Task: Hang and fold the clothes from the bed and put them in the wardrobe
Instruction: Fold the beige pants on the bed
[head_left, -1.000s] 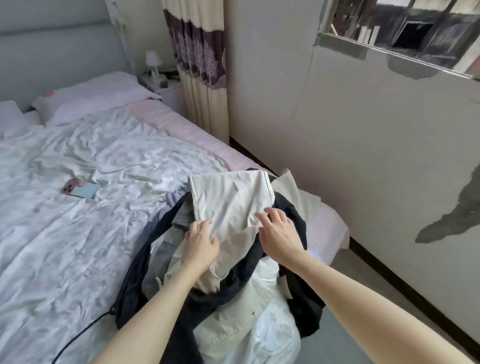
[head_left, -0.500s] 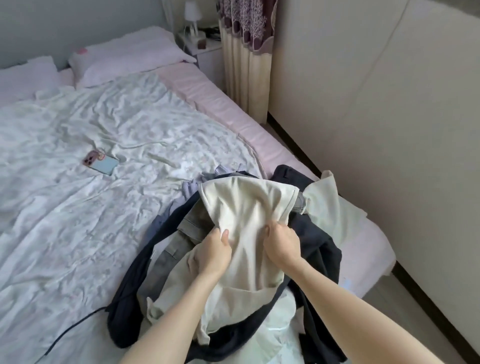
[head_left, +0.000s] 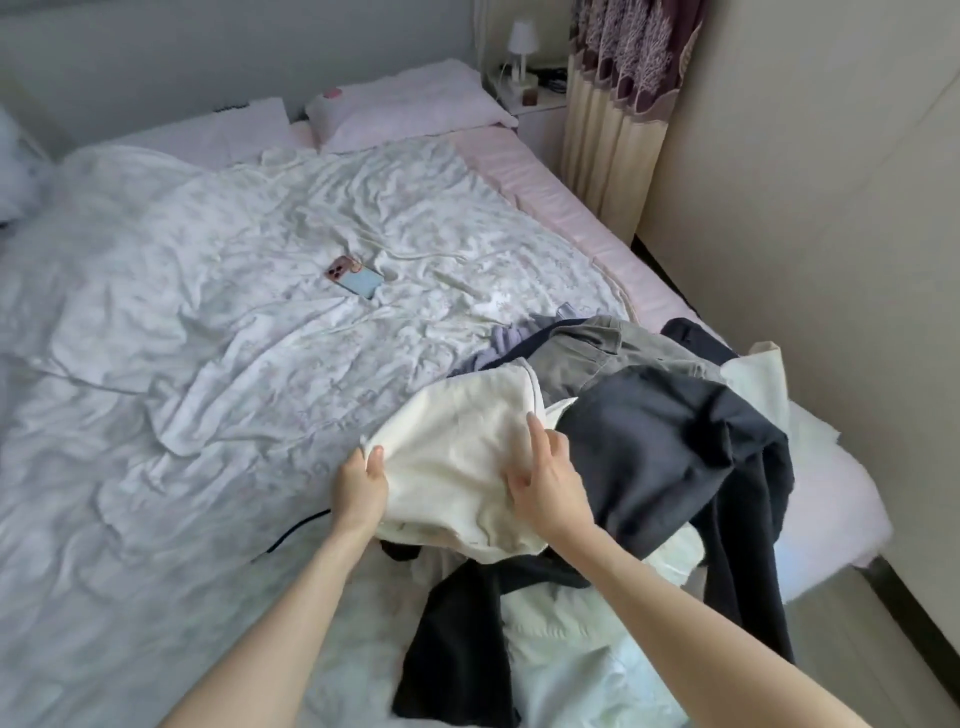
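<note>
cream garment (head_left: 457, 457) lifted off the clothes pile (head_left: 649, 447) at the near right corner of the bed (head_left: 208, 364); left hand (head_left: 361, 488) pinching its left edge, right hand (head_left: 545, 480) gripping its right side with fingers curled into the cloth. likely risk: dragging the dark garment (head_left: 670, 447) along, still overlapping the cream one, or toppling the pile off the bed edge.
</note>
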